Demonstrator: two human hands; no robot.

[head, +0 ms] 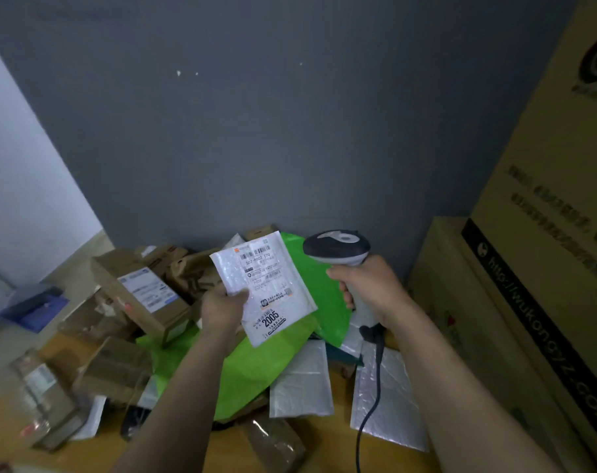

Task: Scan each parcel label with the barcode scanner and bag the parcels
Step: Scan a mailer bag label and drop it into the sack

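Head view: tall brown cardboard cartons (546, 240) stand at right; a bright green plastic bag (256, 367) lies amid heaped brown cardboard parcels (143, 295); above it, the left hand (222, 310) pinches a white bubble-mailer parcel (266, 288), label up; just beside it, the right hand (368, 285) grips a grey handheld barcode scanner (336, 245).

I see a rather dim scene with soft, even light and no hard shadows. The brightest area is the pale panel (24, 172) on the left, so the light seems to come from that side. The grey wall (256, 114) darkens toward the upper corners. The white mailer (266, 288) in the middle is sharp; I can read the big number on it. The silver mailer (389, 397) shows a mild sheen. The brown parcels (41, 397) at lower left are smeared by blur. The big cartons (546, 233) on the right lean and bend from the wide lens.
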